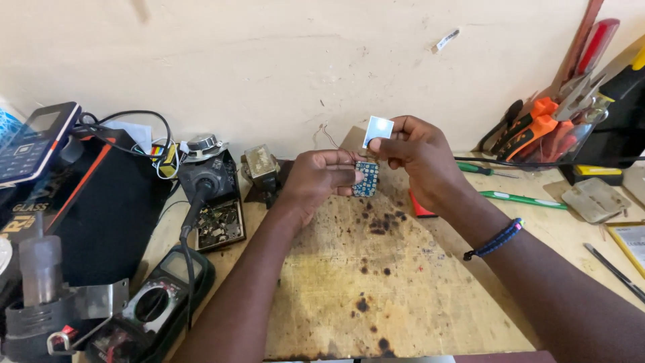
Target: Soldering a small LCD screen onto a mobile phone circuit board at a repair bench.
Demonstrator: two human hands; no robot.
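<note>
Blue perforated circuit board (367,178), held above the scorched wooden work board (376,289), looks light, stiff and fragile, best taken by its edges, as the left hand (322,176) pinches it while the right hand's (416,156) fingers clamp a small square plate (377,130).

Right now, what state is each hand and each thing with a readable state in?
left hand: shut on the small blue circuit board, held up over the board
right hand: pinching a small white square piece above the blue board
wooden work board: flat, scorched with dark burn spots
multimeter: lying flat, black lead across it
mobile phone: propped tilted, screen dark
</note>
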